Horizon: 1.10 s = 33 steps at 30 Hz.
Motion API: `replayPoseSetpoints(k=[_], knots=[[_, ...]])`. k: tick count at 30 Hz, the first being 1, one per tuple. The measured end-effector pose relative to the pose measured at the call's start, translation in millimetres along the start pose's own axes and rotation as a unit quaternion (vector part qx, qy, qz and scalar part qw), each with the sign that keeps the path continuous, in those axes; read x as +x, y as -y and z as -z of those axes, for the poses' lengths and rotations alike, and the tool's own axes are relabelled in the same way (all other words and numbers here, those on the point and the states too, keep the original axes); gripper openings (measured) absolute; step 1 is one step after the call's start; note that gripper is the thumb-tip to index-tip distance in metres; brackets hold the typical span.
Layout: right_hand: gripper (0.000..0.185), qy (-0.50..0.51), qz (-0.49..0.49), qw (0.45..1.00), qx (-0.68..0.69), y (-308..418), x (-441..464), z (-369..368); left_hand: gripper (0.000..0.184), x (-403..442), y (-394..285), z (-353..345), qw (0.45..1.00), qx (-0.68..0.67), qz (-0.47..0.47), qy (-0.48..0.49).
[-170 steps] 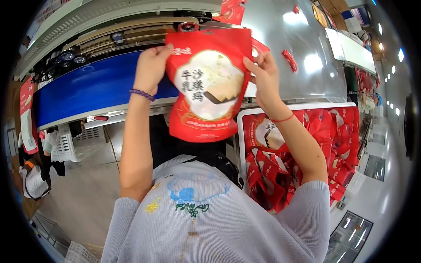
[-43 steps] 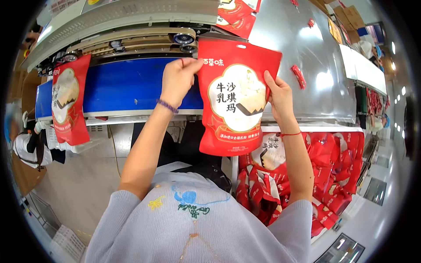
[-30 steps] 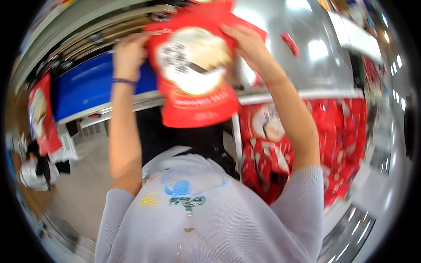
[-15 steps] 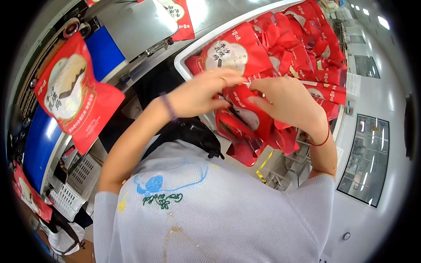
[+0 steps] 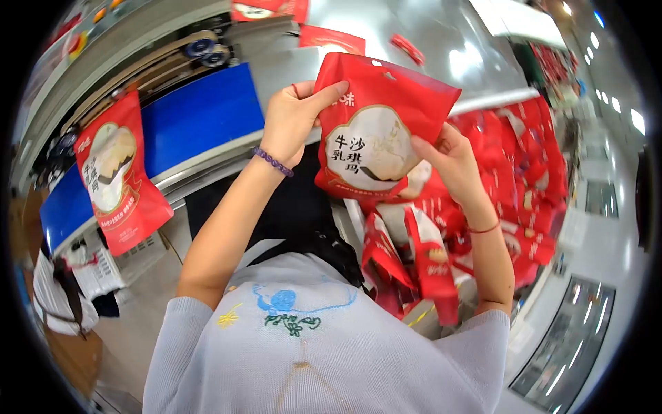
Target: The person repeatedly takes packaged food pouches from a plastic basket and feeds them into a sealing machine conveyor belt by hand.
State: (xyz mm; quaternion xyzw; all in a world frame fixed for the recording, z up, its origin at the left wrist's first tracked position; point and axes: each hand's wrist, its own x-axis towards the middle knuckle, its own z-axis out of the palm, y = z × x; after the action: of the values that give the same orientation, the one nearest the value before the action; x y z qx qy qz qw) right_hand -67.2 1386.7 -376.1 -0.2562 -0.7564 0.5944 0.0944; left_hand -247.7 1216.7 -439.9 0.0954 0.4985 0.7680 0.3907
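Observation:
A red pouch (image 5: pixel 376 141) with a pale printed panel hangs upright between my hands. My left hand (image 5: pixel 293 117) pinches its upper left edge, thumb on the front. On the opposite side, my right hand (image 5: pixel 448 160) grips the right edge of the pouch. Behind and below my right arm, a white bin (image 5: pixel 507 98) is heaped with similar red pouches (image 5: pixel 527 152). Another red pouch (image 5: pixel 118 172) stands at the blue conveyor belt (image 5: pixel 200 117) on the left, its lower part hanging over the near rail.
Beyond the held pouch is a metal table (image 5: pixel 358 21) with a small red packet (image 5: pixel 407 50) and more pouches. Rollers and rails run behind the belt. At the lower left are a white crate (image 5: pixel 96 272) and part of another person (image 5: pixel 62 297).
Half a second ago both hands were over the bin's pouches; now they hold one pouch up in front of the metal table. The view has swung back left, and the pouch at the belt appears farther away.

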Motion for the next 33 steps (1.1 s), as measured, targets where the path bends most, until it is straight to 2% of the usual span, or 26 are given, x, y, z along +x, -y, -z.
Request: replayPoseSetpoints(k=[2,4,5,6,8,9,11,14,19,20,22,23,24,25,26,27,28,29,30,31,32,33], knots=[[0.023,0.018,-0.025,0.999,0.027,-22.4,54.4,6.0,0.017,21.3,2.6,11.4,0.999,-0.021,-0.009,-0.044],[0.025,0.039,-0.025,0.997,0.069,-46.5,100.0,3.1,0.02,41.4,11.8,32.5,0.995,-0.044,-0.083,-0.029],[0.026,0.013,-0.069,0.994,0.081,-53.6,118.6,-1.3,0.021,45.7,16.7,41.3,0.996,-0.046,-0.067,-0.034],[0.028,-0.013,-0.113,0.989,0.091,-55.0,135.7,-5.7,0.022,48.5,20.9,43.8,0.992,-0.015,-0.089,-0.086],[0.028,-0.022,-0.115,0.985,0.128,-53.2,150.8,-18.0,0.022,59.1,28.4,55.4,0.966,0.136,-0.108,-0.194],[0.029,-0.018,-0.091,0.99,0.105,-68.0,163.3,-13.8,0.022,66.4,34.8,57.8,0.962,0.131,-0.116,-0.207],[0.035,-0.03,-0.031,0.998,0.053,-82.6,180.6,-18.5,0.031,85.7,43.9,67.2,0.905,0.278,-0.118,-0.3],[0.029,-0.014,-0.005,1.0,-0.019,-93.7,194.0,-13.0,0.035,102.1,43.9,77.7,0.918,0.238,-0.083,-0.307],[0.025,-0.032,-0.006,0.999,0.027,-112.2,204.8,-15.3,0.028,121.6,48.8,82.1,0.923,0.223,-0.031,-0.313],[0.025,-0.031,-0.003,0.999,0.026,-113.5,207.1,-18.5,0.028,122.8,54.6,84.3,0.923,0.222,-0.034,-0.314],[0.035,-0.023,0.007,0.999,0.025,-109.9,211.1,-34.8,0.029,122.9,58.9,96.8,0.922,0.192,-0.098,-0.323],[0.036,-0.029,0.002,0.998,-0.049,-115.8,215.5,-36.7,0.031,117.5,57.8,100.6,0.923,0.186,-0.093,-0.324],[0.037,-0.026,0.012,0.999,-0.015,-109.4,211.6,-46.7,0.033,119.7,66.2,108.9,0.924,0.166,-0.104,-0.328],[0.038,-0.017,0.022,1.0,0.004,-114.4,214.5,-49.6,0.032,114.7,63.0,106.7,0.923,0.156,-0.07,-0.344],[0.037,0.0,0.015,1.0,-0.026,-120.9,220.4,-46.9,0.031,112.7,67.2,109.9,0.926,0.135,-0.113,-0.335],[0.034,0.026,-0.01,1.0,-0.001,-128.6,225.7,-47.4,0.033,100.4,59.2,108.7,0.944,0.108,-0.088,-0.301],[0.033,0.086,-0.073,0.991,0.071,-112.2,218.5,-49.9,0.036,99.3,62.4,113.7,0.934,0.115,-0.104,-0.323],[0.033,0.11,-0.064,0.991,0.044,-103.3,212.1,-45.2,0.037,86.6,55.8,117.0,0.931,0.127,-0.096,-0.329],[0.035,0.133,-0.052,0.99,0.019,-97.0,204.4,-37.4,0.036,75.3,51.5,118.8,0.902,0.219,-0.104,-0.358],[0.036,0.185,-0.029,0.981,-0.043,-95.1,194.1,-25.5,0.033,64.4,48.8,122.8,0.81,0.381,-0.186,-0.404],[0.038,0.236,-0.01,0.966,-0.107,-89.0,175.9,-17.7,0.023,44.9,48.3,124.9,0.763,0.37,-0.278,-0.451],[0.043,0.27,0.025,0.924,-0.268,-61.8,144.2,-12.6,0.017,21.4,33.2,107.8,0.776,0.312,-0.327,-0.441]])
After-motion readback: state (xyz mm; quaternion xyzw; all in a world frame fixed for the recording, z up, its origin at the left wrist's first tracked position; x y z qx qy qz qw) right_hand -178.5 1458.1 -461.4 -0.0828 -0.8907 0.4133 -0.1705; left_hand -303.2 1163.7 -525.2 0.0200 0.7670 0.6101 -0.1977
